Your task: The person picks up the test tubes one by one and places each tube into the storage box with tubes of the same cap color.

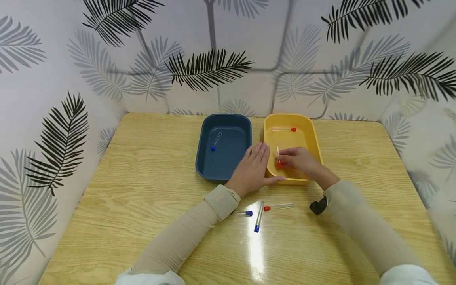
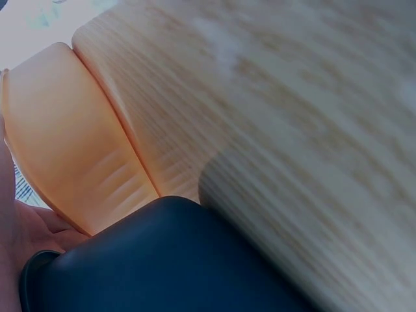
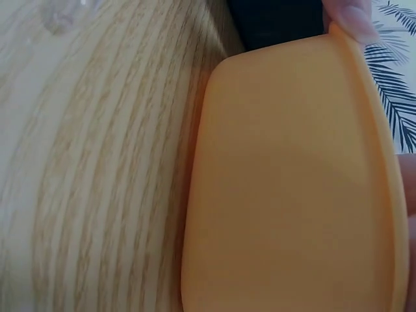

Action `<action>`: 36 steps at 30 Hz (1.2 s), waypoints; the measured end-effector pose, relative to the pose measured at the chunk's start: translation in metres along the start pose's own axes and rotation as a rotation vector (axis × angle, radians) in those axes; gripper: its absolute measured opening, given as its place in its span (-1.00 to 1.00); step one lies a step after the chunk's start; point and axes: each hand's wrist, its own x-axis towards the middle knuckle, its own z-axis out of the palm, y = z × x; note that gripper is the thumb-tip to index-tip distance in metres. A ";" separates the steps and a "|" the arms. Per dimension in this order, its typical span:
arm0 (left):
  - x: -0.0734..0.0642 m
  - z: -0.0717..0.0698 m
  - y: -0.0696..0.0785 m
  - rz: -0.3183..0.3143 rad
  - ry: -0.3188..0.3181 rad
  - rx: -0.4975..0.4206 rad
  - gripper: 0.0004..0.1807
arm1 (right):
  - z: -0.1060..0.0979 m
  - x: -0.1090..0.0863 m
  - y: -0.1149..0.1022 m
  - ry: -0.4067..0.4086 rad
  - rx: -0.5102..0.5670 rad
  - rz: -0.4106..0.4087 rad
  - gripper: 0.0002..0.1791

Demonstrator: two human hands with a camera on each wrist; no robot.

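Note:
My right hand reaches into the yellow tray and pinches a red-capped test tube, its cap pointing toward me. My left hand rests with extended fingers over the adjoining rims of the yellow tray and the dark blue tray. A second red-capped test tube lies at the back of the yellow tray. Inside the blue tray is a blue-capped test tube. In the right wrist view, the yellow tray's outer wall hides most of the right hand.
On the wooden table, in front of the trays, lie a red-capped tube, a blue-capped tube and another blue-capped tube partly hidden by the left sleeve. A leaf-patterned cloth hangs behind the table.

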 end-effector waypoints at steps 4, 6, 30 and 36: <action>0.001 0.000 0.000 0.001 -0.004 -0.009 0.21 | 0.002 0.006 0.004 -0.008 -0.002 -0.004 -0.53; 0.001 0.001 0.000 0.001 -0.004 -0.012 0.21 | 0.003 0.010 0.006 0.001 -0.027 0.000 -0.54; -0.001 0.000 0.001 0.009 0.018 0.015 0.18 | 0.008 0.021 0.009 0.019 -0.033 0.065 -0.59; 0.000 -0.001 0.002 0.009 0.013 0.022 0.18 | 0.008 0.021 0.009 0.018 -0.032 0.053 -0.61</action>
